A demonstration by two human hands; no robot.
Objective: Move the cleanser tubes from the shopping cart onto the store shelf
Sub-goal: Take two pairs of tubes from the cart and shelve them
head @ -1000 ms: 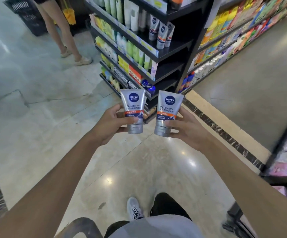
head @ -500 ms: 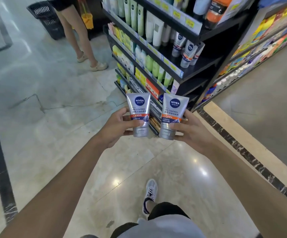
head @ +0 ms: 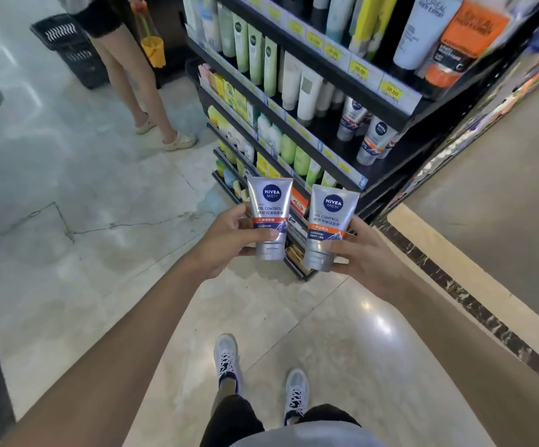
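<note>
Fingers curled round two silver cleanser tubes, left hand [head: 229,235] red-banded tube [head: 269,217], right hand [head: 363,253] orange-banded tube [head: 327,225]

Both silver tubes, the left tube [head: 269,217] and the right tube [head: 329,225], read "NIVEA MEN" and "OIL CONTROL". A shelved tube [head: 374,140] shows the same round logo. A white tube [head: 422,30] reads "L'OREAL MEN EXPERT". A yellow price tag [head: 392,91] is blurred, apparently "30.00".
</note>
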